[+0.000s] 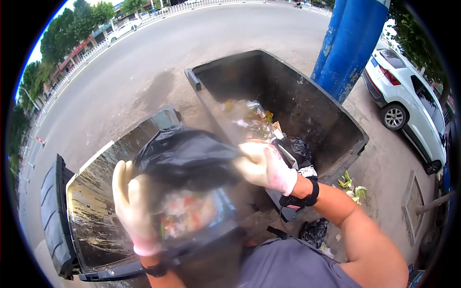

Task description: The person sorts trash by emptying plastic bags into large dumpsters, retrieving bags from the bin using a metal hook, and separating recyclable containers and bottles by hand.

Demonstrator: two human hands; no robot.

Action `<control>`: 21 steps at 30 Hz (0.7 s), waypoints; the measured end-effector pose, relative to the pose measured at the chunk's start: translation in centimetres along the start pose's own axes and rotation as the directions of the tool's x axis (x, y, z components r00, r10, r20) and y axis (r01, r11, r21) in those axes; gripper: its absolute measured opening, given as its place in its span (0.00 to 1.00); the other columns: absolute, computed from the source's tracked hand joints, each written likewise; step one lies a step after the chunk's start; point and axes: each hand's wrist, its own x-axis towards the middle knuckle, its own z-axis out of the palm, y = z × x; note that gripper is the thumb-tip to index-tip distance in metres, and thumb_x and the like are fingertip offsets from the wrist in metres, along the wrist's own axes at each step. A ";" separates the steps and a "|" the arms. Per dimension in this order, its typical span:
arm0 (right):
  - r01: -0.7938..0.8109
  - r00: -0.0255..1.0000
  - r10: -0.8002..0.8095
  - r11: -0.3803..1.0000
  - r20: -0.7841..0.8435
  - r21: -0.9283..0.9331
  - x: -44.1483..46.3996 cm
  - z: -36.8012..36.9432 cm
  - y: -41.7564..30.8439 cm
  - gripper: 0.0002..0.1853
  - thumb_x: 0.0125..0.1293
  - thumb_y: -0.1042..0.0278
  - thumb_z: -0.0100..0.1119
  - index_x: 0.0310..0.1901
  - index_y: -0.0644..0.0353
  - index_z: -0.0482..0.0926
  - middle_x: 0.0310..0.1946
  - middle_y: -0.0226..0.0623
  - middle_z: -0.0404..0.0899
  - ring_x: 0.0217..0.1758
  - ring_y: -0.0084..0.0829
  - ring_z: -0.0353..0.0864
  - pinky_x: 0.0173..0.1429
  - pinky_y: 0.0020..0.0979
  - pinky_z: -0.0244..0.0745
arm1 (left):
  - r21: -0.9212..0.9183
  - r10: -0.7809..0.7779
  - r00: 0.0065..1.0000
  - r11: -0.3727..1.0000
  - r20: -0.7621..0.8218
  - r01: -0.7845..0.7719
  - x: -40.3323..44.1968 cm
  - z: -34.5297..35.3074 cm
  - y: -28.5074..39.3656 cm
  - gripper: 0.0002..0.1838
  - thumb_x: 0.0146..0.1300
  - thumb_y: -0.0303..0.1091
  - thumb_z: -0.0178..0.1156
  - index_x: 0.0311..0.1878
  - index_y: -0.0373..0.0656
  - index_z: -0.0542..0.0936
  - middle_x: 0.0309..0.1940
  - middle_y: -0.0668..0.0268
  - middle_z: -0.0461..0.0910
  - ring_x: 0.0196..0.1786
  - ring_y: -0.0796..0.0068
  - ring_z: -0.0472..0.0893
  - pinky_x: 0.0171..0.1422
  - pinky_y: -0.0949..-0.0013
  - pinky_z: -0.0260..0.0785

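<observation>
A black plastic bag (185, 156) is stretched between my two hands above the left bin. My left hand (132, 199), in a cream glove with a pink cuff, grips the bag's left side. On the other side my right hand (264, 165), gloved the same way, is closed on the bag's right end; motion blurs the fingers. Beneath the bag, the left wheeled bin (98, 211) has stained inner walls and holds mixed rubbish (187, 216), partly hidden by the bag. The right bin (326, 120) stands beside it, with rubbish and a black bag (297, 149) inside.
A blue pillar (348, 48) rises behind the right bin, and a white car (408, 96) is parked to the right. Leaves (354, 189) and another black bag (314, 233) lie on the ground near me. A road (158, 57) with a white fence runs beyond.
</observation>
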 end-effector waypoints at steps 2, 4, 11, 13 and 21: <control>-0.005 0.999 0.006 0.999 -0.040 0.035 -2.3 -2.7 0.2 0.11 0.69 0.67 0.58 0.33 0.67 0.80 0.28 0.50 0.81 0.31 0.42 0.82 0.39 0.39 0.75 | 0.240 0.262 0.953 0.926 0.151 -0.293 -1.0 2.7 0.7 0.32 0.76 0.35 0.57 0.79 0.34 0.64 0.60 0.57 0.84 0.51 0.72 0.85 0.60 0.68 0.76; 0.038 0.996 -0.042 0.998 -0.085 -0.048 -5.2 -5.3 1.3 0.10 0.68 0.68 0.59 0.33 0.67 0.80 0.28 0.51 0.81 0.32 0.42 0.82 0.40 0.38 0.75 | 0.202 -0.009 0.956 0.978 0.292 -0.053 -2.8 5.6 2.6 0.25 0.73 0.33 0.61 0.71 0.34 0.75 0.56 0.59 0.86 0.52 0.70 0.85 0.61 0.67 0.76; -0.116 0.951 0.110 0.993 -0.290 -0.004 -15.8 -15.8 1.3 0.08 0.67 0.74 0.56 0.42 0.66 0.83 0.32 0.44 0.83 0.32 0.31 0.84 0.41 0.36 0.78 | 0.064 0.008 0.940 0.997 0.341 -0.031 -7.6 14.8 8.2 0.17 0.72 0.30 0.62 0.60 0.33 0.84 0.49 0.62 0.88 0.48 0.79 0.83 0.59 0.72 0.75; -0.159 0.926 0.137 0.987 -0.351 -0.034 -19.2 -18.2 1.8 0.08 0.64 0.77 0.57 0.42 0.66 0.83 0.33 0.45 0.83 0.33 0.36 0.85 0.40 0.36 0.78 | 0.008 0.127 0.940 0.991 0.316 -0.137 -9.4 18.0 9.6 0.23 0.71 0.33 0.64 0.66 0.34 0.79 0.53 0.59 0.87 0.49 0.77 0.83 0.60 0.70 0.75; -0.370 0.846 0.294 0.924 -0.445 -0.093 -32.2 -26.6 2.3 0.13 0.65 0.74 0.60 0.50 0.66 0.85 0.41 0.51 0.87 0.42 0.47 0.88 0.48 0.38 0.81 | 0.001 0.197 0.659 0.958 0.726 -0.288 -17.8 28.1 15.6 0.14 0.65 0.37 0.68 0.32 0.34 0.81 0.20 0.67 0.74 0.26 0.81 0.68 0.34 0.69 0.65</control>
